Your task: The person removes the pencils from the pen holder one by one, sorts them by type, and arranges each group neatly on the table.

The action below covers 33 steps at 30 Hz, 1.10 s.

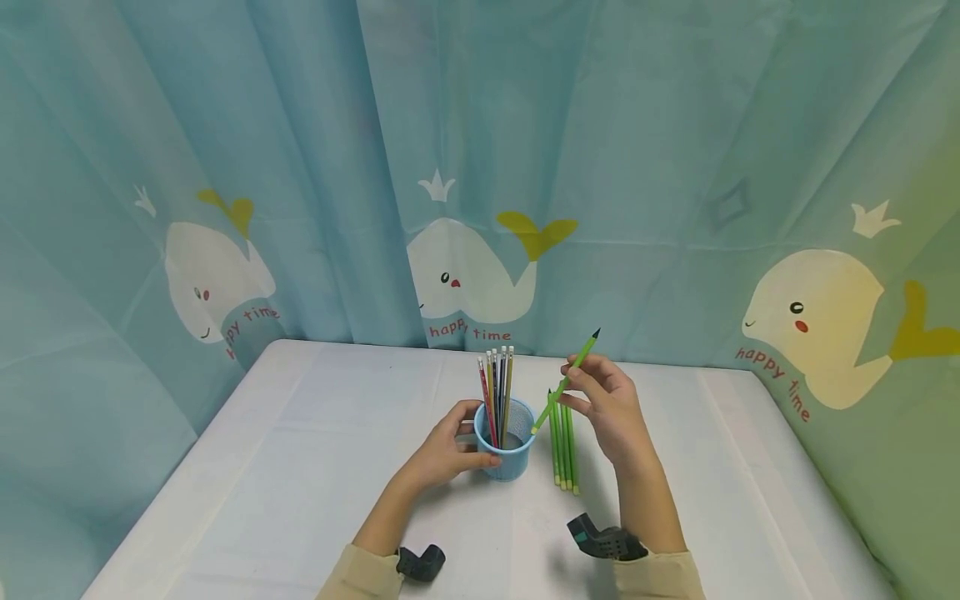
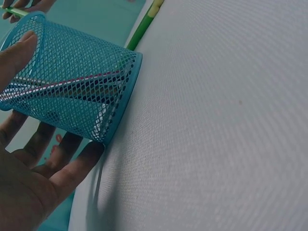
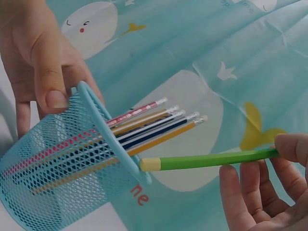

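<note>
My left hand [image 1: 442, 454] grips a light blue mesh pencil cup [image 1: 510, 468] upright on the table, its thumb on the near side and fingers round the far left side. Inside lean several patterned pencils [image 3: 159, 138], white eraser ends up, bunched to the left. My right hand [image 1: 613, 412] pinches a green pencil [image 3: 207, 161] between thumb and fingers. Its dark tip points up and away to the right, while its pale yellow end is right at the cup's right rim. Beside the cup, several more green pencils [image 1: 556, 450] lie side by side, dark tips away from me.
A white cloth covers the table [image 1: 337, 417]. Behind it hangs a blue-green curtain [image 1: 637, 167] printed with whales, close to the table's far edge. Dark wrist devices [image 1: 606, 540] sit by both beige sleeves [image 1: 660, 577].
</note>
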Available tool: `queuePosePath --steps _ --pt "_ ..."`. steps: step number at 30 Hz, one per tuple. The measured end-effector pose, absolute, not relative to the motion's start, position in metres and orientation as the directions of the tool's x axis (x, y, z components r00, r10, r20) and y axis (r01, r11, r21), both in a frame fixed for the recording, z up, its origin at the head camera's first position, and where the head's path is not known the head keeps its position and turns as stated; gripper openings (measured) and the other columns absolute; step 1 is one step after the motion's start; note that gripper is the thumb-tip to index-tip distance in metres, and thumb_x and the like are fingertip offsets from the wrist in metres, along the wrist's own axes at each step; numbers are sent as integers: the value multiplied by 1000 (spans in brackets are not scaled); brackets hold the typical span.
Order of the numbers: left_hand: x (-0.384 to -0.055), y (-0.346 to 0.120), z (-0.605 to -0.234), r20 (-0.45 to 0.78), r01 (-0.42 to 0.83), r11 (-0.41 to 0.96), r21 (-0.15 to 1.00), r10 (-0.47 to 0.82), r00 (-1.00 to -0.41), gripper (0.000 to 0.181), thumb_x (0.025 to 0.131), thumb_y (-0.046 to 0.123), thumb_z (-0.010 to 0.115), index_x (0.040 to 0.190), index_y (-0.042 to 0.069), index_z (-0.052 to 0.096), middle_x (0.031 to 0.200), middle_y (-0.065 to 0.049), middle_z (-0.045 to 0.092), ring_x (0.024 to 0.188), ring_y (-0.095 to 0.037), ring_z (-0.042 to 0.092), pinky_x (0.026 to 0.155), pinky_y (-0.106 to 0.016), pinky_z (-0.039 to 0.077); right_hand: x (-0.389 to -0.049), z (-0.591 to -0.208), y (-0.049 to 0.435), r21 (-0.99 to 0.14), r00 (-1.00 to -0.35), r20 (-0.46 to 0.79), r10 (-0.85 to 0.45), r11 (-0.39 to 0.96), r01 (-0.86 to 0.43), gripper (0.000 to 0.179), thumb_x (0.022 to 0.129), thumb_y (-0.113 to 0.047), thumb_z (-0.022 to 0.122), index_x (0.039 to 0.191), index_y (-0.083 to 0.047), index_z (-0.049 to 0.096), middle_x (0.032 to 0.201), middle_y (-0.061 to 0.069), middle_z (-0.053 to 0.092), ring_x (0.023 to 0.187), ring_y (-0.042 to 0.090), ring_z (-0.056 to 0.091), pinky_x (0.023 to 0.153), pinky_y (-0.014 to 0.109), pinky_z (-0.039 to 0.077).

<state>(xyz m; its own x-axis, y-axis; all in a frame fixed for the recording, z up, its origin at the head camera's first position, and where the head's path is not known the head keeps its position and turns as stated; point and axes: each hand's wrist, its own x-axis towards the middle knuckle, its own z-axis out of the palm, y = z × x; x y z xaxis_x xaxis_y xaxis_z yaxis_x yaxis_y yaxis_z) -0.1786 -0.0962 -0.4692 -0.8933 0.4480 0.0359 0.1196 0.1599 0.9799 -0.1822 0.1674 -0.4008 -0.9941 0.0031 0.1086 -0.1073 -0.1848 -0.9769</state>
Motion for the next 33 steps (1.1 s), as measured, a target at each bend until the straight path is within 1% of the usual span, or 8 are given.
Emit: queuePosePath --steps 5,6,10,14,18,24,27,33 --pt "-179 -96 -470 34 116 158 981 445 -895 75 79 10 84 141 7 42 138 -16 50 128 -37 54 99 -47 54 -182 -401 174 -975 -994 107 16 -194 -109 13 100 -15 62 111 -9 59 120 5 58 109 17 61 88 34 59" --pt "-179 -96 -469 32 113 157 981 445 -895 75 79 10 84 141 7 42 138 -17 50 128 -37 54 100 -47 53 -182 -401 175 -975 -994 104 21 -194 -106 12 100 -15 62 110 -10 59 119 4 58 109 17 61 88 34 59" --pt "-179 -96 -469 28 108 157 982 444 -895 75 79 9 84 141 7 42 137 -17 50 128 -37 54 99 -47 54 -183 -401 178 -977 -995 99 34 -188 -103 13 100 -15 61 111 -8 59 119 5 57 109 16 60 87 32 59" --pt "-179 -95 -469 31 110 154 982 445 -895 75 79 10 84 141 7 42 137 -16 50 127 -37 54 99 -47 54 -183 -400 181 -973 -994 100 48 -205 -108 16 99 -15 62 112 -6 59 117 6 57 102 17 61 86 32 60" --pt "-179 -95 -469 30 109 154 982 443 -896 74 79 9 84 141 7 43 137 -16 51 127 -37 55 99 -47 54 -183 -401 185 -972 -994 92 57 -213 -102 11 99 -15 63 109 -10 62 111 3 59 94 16 62 85 32 60" --pt "-179 -95 -468 31 106 144 984 447 -894 74 80 8 84 141 6 42 138 -17 50 128 -37 54 100 -48 53 -186 -405 191 -974 -994 83 71 -205 -96 12 99 -16 63 109 -8 61 109 2 60 93 14 63 84 31 60" --pt "-179 -96 -468 24 101 150 984 445 -895 74 79 9 84 141 7 42 138 -16 50 128 -37 54 100 -48 53 -186 -407 193 -977 -994 75 80 -192 -89 10 99 -17 63 107 -11 62 108 1 60 93 14 63 84 31 60" --pt "-179 -95 -469 24 104 157 982 442 -897 74 80 9 84 141 7 43 138 -16 50 128 -37 54 100 -48 53 -186 -410 197 -981 -994 56 96 -178 -73 12 99 -18 64 108 -10 62 107 1 60 92 14 63 83 31 61"
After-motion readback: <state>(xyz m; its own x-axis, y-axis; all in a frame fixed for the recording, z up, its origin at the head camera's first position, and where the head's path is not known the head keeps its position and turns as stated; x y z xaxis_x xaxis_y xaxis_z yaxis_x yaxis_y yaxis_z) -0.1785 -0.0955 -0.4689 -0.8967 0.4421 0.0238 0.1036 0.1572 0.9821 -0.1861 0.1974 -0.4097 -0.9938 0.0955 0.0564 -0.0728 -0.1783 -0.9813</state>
